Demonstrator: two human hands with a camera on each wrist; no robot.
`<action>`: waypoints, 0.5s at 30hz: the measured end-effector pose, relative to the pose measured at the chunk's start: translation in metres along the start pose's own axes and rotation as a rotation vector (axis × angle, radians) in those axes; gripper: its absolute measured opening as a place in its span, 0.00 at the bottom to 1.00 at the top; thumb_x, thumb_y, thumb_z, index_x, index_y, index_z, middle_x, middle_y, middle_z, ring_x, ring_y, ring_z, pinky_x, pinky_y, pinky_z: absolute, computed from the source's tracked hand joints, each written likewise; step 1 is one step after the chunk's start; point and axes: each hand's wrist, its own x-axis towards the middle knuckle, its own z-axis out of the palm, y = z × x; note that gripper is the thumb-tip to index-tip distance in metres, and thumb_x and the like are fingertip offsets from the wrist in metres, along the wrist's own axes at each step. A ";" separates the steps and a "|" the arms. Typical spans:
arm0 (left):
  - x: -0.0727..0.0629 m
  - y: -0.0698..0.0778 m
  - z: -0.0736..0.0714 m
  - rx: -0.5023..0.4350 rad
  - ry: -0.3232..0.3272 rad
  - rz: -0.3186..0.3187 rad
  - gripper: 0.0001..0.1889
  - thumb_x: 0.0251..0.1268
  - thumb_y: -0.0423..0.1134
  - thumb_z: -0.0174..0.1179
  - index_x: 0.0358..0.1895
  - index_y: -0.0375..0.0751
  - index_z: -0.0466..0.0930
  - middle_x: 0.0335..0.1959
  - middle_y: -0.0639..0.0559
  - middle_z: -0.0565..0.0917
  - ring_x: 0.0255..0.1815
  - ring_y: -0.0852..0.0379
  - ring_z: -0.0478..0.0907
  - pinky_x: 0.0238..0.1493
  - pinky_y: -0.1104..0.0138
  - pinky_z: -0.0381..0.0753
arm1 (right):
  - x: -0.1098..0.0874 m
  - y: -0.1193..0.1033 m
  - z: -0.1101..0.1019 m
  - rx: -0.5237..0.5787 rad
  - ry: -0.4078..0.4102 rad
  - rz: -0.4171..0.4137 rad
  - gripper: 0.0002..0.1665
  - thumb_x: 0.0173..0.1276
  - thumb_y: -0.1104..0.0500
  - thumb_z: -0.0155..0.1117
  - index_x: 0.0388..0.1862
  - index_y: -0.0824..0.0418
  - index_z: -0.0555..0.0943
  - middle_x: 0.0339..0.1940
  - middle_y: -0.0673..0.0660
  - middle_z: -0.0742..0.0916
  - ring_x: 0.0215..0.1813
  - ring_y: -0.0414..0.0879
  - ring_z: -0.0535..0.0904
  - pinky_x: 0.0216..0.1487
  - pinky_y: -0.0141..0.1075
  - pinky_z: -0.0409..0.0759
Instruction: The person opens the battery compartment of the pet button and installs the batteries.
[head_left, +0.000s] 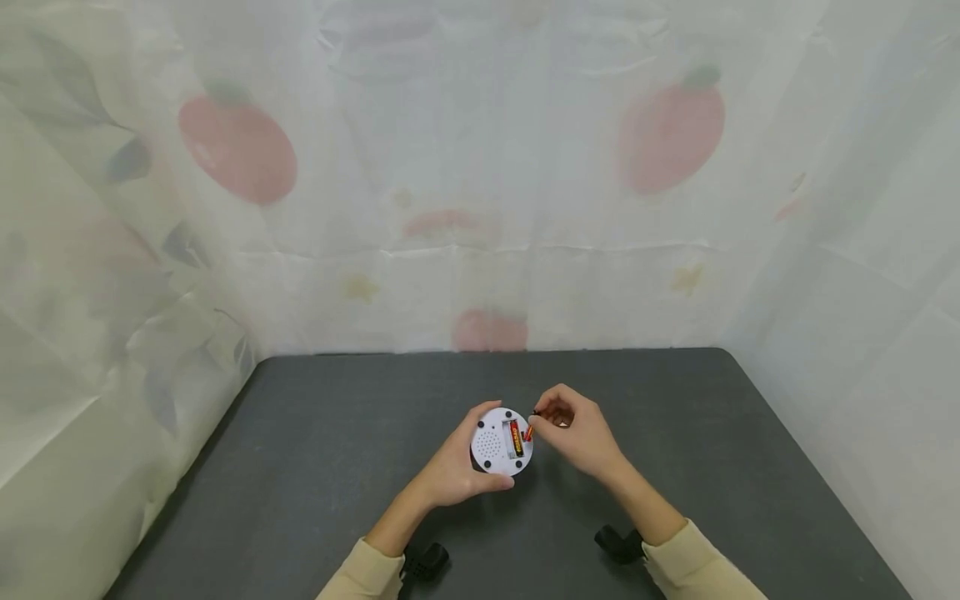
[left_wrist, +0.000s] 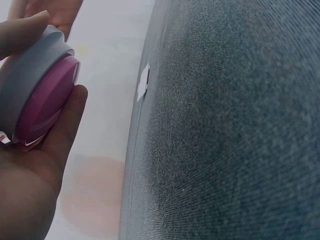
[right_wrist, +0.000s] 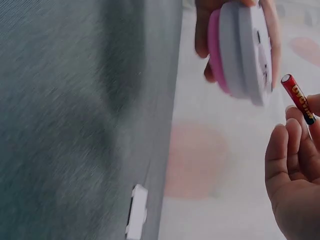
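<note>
**Yellow Lettering, Too Unclear to Read**

Above the dark table [head_left: 300, 467], the left hand [head_left: 453, 468] curls round a white-and-pink device [head_left: 489, 445] from eight o'clock. The right hand [head_left: 583, 437], at three o'clock, pinches a loose battery [right_wrist: 298, 99]. A seated battery [head_left: 516, 438], similarly lettered, lies in the device's compartment, toward three o'clock.

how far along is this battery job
Done: the compartment is open and one battery lies in it. In hand: the right hand pinches another battery outside the white device. Left, if batteries are going in: probably seating that one and covering the compartment.
</note>
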 end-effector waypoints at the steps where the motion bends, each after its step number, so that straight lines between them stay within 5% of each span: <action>1: 0.000 0.000 0.000 0.000 -0.001 0.002 0.55 0.52 0.42 0.79 0.79 0.67 0.51 0.60 0.54 0.73 0.49 0.54 0.78 0.47 0.62 0.80 | 0.001 -0.001 0.002 -0.003 0.005 -0.018 0.07 0.69 0.61 0.71 0.42 0.58 0.81 0.35 0.51 0.86 0.35 0.45 0.80 0.36 0.36 0.78; 15: 0.001 -0.003 0.000 -0.050 -0.028 0.030 0.53 0.55 0.42 0.78 0.78 0.66 0.51 0.62 0.52 0.71 0.49 0.53 0.79 0.46 0.62 0.82 | 0.009 -0.009 0.021 -0.196 -0.062 -0.188 0.10 0.65 0.67 0.70 0.40 0.56 0.80 0.32 0.44 0.82 0.32 0.37 0.77 0.35 0.37 0.80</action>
